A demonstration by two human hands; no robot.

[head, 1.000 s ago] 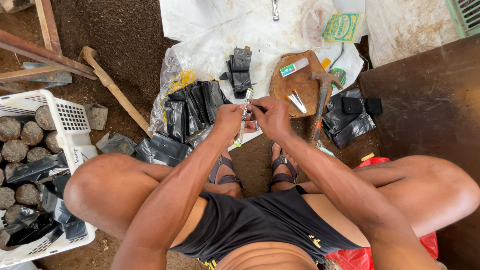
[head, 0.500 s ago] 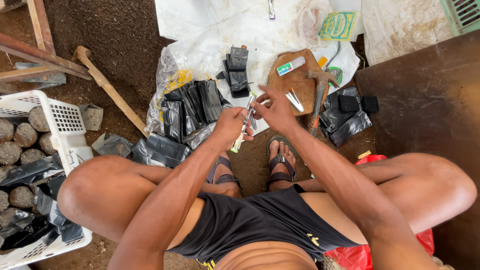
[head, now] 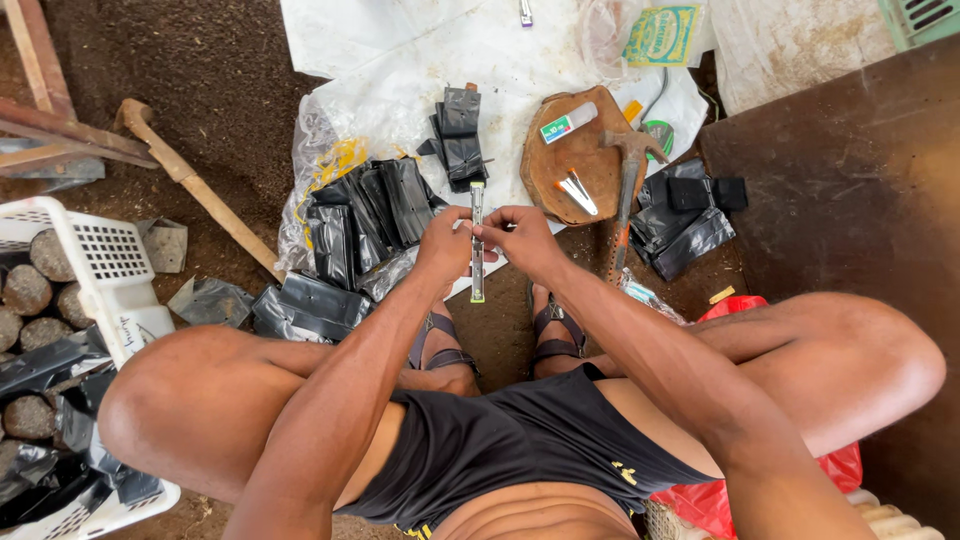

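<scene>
Dirt floor, both hands' grip [head: 480, 240] clamped on slim knife [head: 477, 262], hammer [head: 628, 190] beside

Outdoor dirt-floor workshop, hammer [head: 628, 190], plastic sheet [head: 420, 60]

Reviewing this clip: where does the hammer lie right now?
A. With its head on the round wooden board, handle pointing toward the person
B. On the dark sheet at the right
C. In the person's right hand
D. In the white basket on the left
A: the hammer rests with its head on the round wooden board, its handle running down toward the person's feet, while both hands grip a thin stick.
</scene>
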